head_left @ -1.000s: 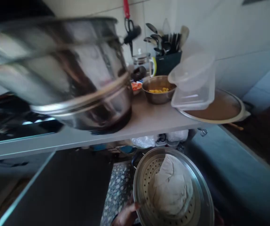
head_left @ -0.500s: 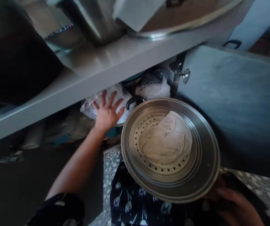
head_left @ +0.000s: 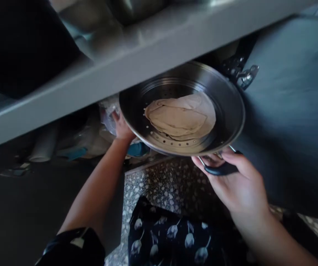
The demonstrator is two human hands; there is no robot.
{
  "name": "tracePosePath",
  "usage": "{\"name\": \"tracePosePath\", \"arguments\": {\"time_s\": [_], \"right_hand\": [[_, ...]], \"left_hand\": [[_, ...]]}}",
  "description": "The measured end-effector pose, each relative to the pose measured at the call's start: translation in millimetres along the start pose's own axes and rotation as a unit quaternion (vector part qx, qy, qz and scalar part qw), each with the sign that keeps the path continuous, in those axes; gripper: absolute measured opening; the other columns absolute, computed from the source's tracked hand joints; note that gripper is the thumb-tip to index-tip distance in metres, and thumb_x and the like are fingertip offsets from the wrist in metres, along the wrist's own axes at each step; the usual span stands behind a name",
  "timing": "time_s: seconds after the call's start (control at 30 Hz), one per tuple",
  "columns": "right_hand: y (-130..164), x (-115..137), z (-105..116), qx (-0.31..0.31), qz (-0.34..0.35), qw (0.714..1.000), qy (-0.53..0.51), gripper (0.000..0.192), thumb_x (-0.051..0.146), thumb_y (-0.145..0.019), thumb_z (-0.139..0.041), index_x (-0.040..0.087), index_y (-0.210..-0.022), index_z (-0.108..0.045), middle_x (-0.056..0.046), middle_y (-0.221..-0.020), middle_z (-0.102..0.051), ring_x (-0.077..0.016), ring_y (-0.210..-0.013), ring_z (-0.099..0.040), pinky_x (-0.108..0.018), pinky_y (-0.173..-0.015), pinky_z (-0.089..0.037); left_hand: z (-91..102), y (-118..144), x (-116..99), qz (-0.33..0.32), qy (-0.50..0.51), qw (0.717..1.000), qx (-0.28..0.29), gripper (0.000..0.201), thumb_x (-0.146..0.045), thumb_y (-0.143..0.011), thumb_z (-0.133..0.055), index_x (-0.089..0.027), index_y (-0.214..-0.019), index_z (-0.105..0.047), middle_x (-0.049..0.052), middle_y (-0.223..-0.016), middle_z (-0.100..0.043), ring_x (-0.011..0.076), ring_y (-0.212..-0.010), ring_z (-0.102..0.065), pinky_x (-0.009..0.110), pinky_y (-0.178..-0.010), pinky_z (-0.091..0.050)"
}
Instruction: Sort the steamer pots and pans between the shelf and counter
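A round metal steamer pan (head_left: 231,107) with a perforated base is tilted partly under the counter. On its base lies a folded pale cloth (head_left: 181,116). My right hand (head_left: 239,181) grips the pan at its near side, fingers around the black-handled metal loop (head_left: 216,170) and under the rim. My left hand (head_left: 123,127) reaches into the cabinet beside the pan's left edge, against a clear plastic bag (head_left: 107,114). Its thumb is stretched out; the other fingers are hidden behind the pan.
A pale counter edge (head_left: 98,88) runs diagonally above the cabinet opening. At right stands an open blue-grey door (head_left: 291,111) with a metal hinge (head_left: 249,75). Left inside the cabinet are a white cylinder (head_left: 44,144) and something blue (head_left: 77,153). The floor (head_left: 159,181) is speckled.
The steamer pan has moved up and away from my lap, partly under the counter, now covering the bags. My right hand has come into view at its handle. My left hand is partly covered.
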State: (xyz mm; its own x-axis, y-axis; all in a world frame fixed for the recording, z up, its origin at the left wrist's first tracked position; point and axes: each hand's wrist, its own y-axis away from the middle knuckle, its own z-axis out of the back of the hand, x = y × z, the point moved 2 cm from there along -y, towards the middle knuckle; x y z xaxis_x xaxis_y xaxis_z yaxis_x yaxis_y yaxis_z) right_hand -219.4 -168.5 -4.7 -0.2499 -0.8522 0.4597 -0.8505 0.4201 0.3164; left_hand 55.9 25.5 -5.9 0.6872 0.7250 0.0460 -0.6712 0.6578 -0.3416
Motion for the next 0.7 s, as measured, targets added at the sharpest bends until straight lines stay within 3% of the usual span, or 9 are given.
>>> {"name": "tracePosePath", "arguments": {"time_s": [0.1,0.2,0.3,0.5,0.7], "right_hand": [[-49,-5,-31,0.025,0.001,0.999,-0.037,0.016,0.014,-0.069,-0.062,0.023,-0.079,-0.053,0.007,-0.078,-0.065,-0.0135,-0.083,-0.065,-0.046,-0.093,-0.052],[-96,-6,-62,0.008,0.007,0.999,-0.049,0.02,0.013,-0.065,-0.06,0.022,-0.081,-0.052,0.005,-0.077,-0.067,-0.0136,-0.081,-0.065,-0.043,-0.087,-0.056],[-123,-10,-80,0.006,0.019,0.999,-0.046,0.021,0.012,-0.064,-0.058,0.023,-0.08,-0.051,0.006,-0.074,-0.067,-0.013,-0.079,-0.065,-0.04,-0.084,-0.058],[-157,-24,-94,-0.012,0.051,0.998,-0.023,0.026,0.019,-0.061,-0.064,0.023,-0.085,-0.053,0.005,-0.074,-0.065,-0.0153,-0.073,-0.064,-0.04,-0.07,-0.061],[-207,-34,-150,-0.037,0.128,0.991,0.027,0.029,0.027,-0.072,-0.065,0.03,-0.097,-0.051,0.008,-0.085,-0.063,-0.0122,-0.071,-0.06,-0.027,-0.054,-0.056]], "left_hand": [[3.3,7,0,0.041,-0.056,0.997,-0.025,0.049,-0.039,-0.089,-0.051,-0.016,-0.133,-0.053,0.016,-0.151,-0.033,0.038,-0.143,-0.008,0.066,-0.109,-0.006],[6.0,5,-2,0.04,-0.068,0.997,-0.018,0.053,-0.047,-0.089,-0.048,-0.025,-0.137,-0.049,0.01,-0.152,-0.031,0.0381,-0.143,-0.013,0.067,-0.107,-0.015],[10.1,3,-3,0.046,-0.055,0.997,-0.009,0.055,-0.049,-0.089,-0.046,-0.027,-0.139,-0.045,0.009,-0.153,-0.03,0.0375,-0.142,-0.016,0.066,-0.107,-0.016],[22.5,11,-8,0.052,-0.025,0.997,0.052,0.065,-0.051,-0.085,-0.05,-0.03,-0.144,-0.034,0.006,-0.154,-0.03,0.0338,-0.141,-0.02,0.065,-0.106,-0.022],[42.4,20,-19,0.037,-0.025,0.997,0.07,0.064,-0.041,-0.083,-0.054,-0.03,-0.143,-0.035,0.005,-0.155,-0.026,0.0308,-0.144,-0.013,0.068,-0.105,-0.023]]}}
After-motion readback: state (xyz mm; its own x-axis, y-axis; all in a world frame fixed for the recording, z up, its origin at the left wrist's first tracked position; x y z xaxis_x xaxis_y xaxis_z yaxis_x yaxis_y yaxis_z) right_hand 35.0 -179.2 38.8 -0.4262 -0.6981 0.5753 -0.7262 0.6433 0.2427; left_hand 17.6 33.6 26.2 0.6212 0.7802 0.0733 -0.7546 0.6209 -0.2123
